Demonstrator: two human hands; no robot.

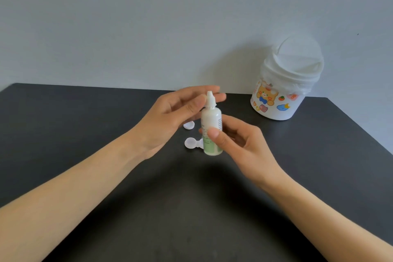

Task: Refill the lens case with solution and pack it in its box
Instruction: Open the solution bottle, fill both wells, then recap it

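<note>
My right hand [236,140] grips a small white solution bottle [211,121] with a green label, holding it upright above the black table. My left hand [176,115] is at the bottle's white pointed cap [210,100], thumb against one side and fingers stretched out behind it. Below the bottle on the table lies the clear lens case [190,142], one round well showing, the rest hidden behind the bottle. A loose round white lid [188,125] lies just behind the case.
A small white bin [276,110] with cartoon stickers and a swing lid stands at the back right against the wall. The black table [191,208] has its far edge along the wall and its right edge slanting near the bin.
</note>
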